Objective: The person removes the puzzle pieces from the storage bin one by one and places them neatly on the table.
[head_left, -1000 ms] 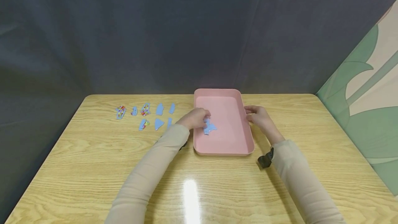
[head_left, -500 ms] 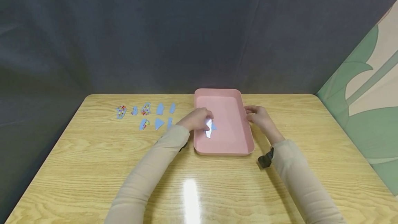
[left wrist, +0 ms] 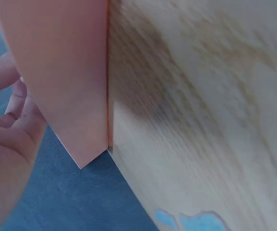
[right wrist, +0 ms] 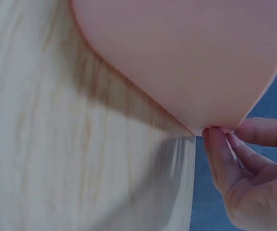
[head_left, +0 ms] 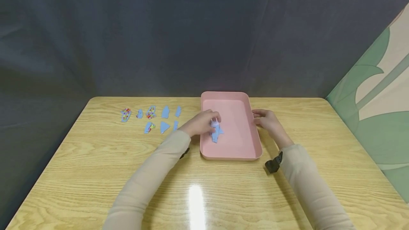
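Note:
My left hand (head_left: 202, 122) reaches over the left wall of a shallow pink tray (head_left: 238, 127). Between its thumb and fingers it pinches a flat, irregular blue piece (head_left: 215, 137), like a puzzle piece. Another blue piece (head_left: 221, 131) shows partly from under it on the tray floor. In the left wrist view the tray's wall (left wrist: 66, 82) hides the fingertips and the piece. On the far side, my right hand (head_left: 268, 120) touches the tray's outer right wall with thumb and fingers extended. The right wrist view has those fingers (right wrist: 221, 156) against the pink wall.
Several flat blue pieces lie in two rows left of the tray, among them a triangular piece (head_left: 164, 127) and a multicoloured one (head_left: 126, 115). A dark curtain (head_left: 179, 34) hangs behind the wooden table (head_left: 230, 194). A leaf-patterned panel (head_left: 383, 116) borders the right side.
The blue piece in my left hand has turned and tilted; its bright glare has faded. The left hand has shifted slightly right, while the right hand stays at the tray wall.

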The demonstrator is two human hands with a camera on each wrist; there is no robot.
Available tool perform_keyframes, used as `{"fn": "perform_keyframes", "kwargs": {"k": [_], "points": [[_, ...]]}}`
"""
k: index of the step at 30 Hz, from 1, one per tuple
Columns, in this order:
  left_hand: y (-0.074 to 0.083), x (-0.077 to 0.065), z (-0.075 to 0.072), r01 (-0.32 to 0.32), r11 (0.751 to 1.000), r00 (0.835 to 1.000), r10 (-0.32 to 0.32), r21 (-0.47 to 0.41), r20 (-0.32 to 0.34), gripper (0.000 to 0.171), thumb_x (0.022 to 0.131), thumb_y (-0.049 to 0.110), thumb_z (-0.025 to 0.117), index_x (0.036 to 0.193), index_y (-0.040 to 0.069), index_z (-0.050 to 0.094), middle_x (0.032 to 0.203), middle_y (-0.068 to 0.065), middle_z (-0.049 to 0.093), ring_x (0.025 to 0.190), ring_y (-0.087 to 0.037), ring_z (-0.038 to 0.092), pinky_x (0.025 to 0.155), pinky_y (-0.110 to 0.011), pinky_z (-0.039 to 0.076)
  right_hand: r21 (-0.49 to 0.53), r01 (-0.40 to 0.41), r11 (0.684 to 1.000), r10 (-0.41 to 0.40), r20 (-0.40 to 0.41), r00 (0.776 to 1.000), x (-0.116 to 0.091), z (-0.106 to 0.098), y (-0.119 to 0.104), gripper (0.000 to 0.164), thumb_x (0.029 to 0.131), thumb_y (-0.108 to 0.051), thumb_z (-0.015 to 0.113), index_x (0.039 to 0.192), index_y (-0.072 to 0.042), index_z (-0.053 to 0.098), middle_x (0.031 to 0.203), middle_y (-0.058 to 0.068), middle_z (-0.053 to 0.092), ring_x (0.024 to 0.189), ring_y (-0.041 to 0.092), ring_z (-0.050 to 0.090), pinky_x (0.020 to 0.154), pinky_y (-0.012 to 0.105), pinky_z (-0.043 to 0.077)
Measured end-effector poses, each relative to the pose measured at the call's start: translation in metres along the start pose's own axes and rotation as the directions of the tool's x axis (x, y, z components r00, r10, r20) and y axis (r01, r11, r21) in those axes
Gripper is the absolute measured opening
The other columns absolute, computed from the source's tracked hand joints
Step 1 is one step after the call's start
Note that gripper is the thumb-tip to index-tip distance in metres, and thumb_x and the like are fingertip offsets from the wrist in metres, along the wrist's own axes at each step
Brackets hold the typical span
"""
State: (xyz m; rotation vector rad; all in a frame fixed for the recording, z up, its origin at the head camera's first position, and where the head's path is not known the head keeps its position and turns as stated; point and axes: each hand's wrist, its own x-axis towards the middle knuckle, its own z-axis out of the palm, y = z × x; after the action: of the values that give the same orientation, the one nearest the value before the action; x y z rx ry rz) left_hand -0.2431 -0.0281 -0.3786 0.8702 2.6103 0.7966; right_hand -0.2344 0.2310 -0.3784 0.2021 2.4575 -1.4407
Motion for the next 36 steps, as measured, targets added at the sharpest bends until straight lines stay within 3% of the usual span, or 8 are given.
{"fn": "perform_keyframes", "kwargs": {"k": [4, 8, 11, 19, 28, 36], "points": [[-0.004, -0.003, -0.001, 0.01, 0.986, 1.0, -0.013, -0.166, -0.018, 0.029, 0.086, 0.001, 0.066, 0.114, 0.006, 0.061, 0.114, -0.013, 0.062, 0.103, -0.025, 0.059, 0.092, -0.033, 0.051, 0.018, -0.016, 1.0, 0.016, 0.003, 1.0, -0.001, 0.0, -0.001, 0.052, 0.092, -0.003, 0.047, 0.142, 0.007, 0.036, 0.139, 0.028, 0.045, 0.121, 0.031, 0.052, 0.09, 0.022, 0.052], [-0.009, -0.008, -0.002, 0.047, 0.939, 0.997, -0.063, -0.34, -0.037, 0.029, 0.087, 0.004, 0.066, 0.116, 0.005, 0.061, 0.116, -0.014, 0.063, 0.11, -0.026, 0.059, 0.098, -0.034, 0.05, 0.03, -0.016, 0.999, 0.016, -0.003, 1.0, -0.002, 0.001, -0.001, 0.052, 0.092, -0.004, 0.046, 0.142, 0.007, 0.036, 0.14, 0.028, 0.045, 0.124, 0.032, 0.051, 0.098, 0.029, 0.051], [-0.011, -0.011, -0.003, 0.064, 0.907, 0.994, -0.095, -0.416, -0.055, 0.028, 0.087, 0.009, 0.067, 0.114, 0.004, 0.061, 0.116, -0.014, 0.063, 0.111, -0.026, 0.059, 0.099, -0.035, 0.048, 0.026, -0.01, 1.0, 0.01, -0.008, 1.0, -0.002, 0.002, -0.001, 0.052, 0.093, -0.005, 0.047, 0.142, 0.008, 0.036, 0.14, 0.028, 0.045, 0.124, 0.033, 0.051, 0.097, 0.029, 0.051], [-0.015, -0.02, -0.01, 0.087, 0.857, 0.986, -0.146, -0.508, -0.078, 0.024, 0.09, 0.015, 0.065, 0.111, 0.002, 0.062, 0.106, -0.013, 0.065, 0.096, -0.019, 0.063, 0.086, -0.028, 0.055, 0.011, 0.002, 1.0, -0.001, -0.004, 1.0, -0.003, 0.003, 0.002, 0.053, 0.091, -0.005, 0.047, 0.142, 0.007, 0.036, 0.138, 0.028, 0.046, 0.117, 0.027, 0.053, 0.08, 0.013, 0.051], [-0.026, -0.031, -0.02, 0.123, 0.768, 0.971, -0.225, -0.628, -0.085, 0.03, 0.096, 0.02, 0.057, 0.116, -0.002, 0.057, 0.106, -0.014, 0.061, 0.089, -0.018, 0.066, 0.085, -0.032, 0.058, 0.007, -0.009, 1.0, 0.01, -0.02, 1.0, -0.003, 0.003, 0.0, 0.051, 0.094, -0.007, 0.047, 0.142, 0.007, 0.037, 0.138, 0.027, 0.046, 0.12, 0.029, 0.052, 0.088, 0.021, 0.053], [-0.047, -0.052, -0.029, 0.159, 0.754, 0.931, -0.33, -0.637, -0.158, 0.038, 0.098, 0.027, 0.053, 0.124, -0.001, 0.054, 0.104, -0.015, 0.06, 0.082, -0.013, 0.065, 0.085, -0.036, 0.058, 0.037, 0.0, 0.999, 0.001, -0.019, 1.0, -0.004, 0.003, 0.0, 0.05, 0.095, -0.005, 0.046, 0.142, 0.008, 0.036, 0.138, 0.029, 0.045, 0.121, 0.03, 0.052, 0.083, 0.016, 0.053]]}}
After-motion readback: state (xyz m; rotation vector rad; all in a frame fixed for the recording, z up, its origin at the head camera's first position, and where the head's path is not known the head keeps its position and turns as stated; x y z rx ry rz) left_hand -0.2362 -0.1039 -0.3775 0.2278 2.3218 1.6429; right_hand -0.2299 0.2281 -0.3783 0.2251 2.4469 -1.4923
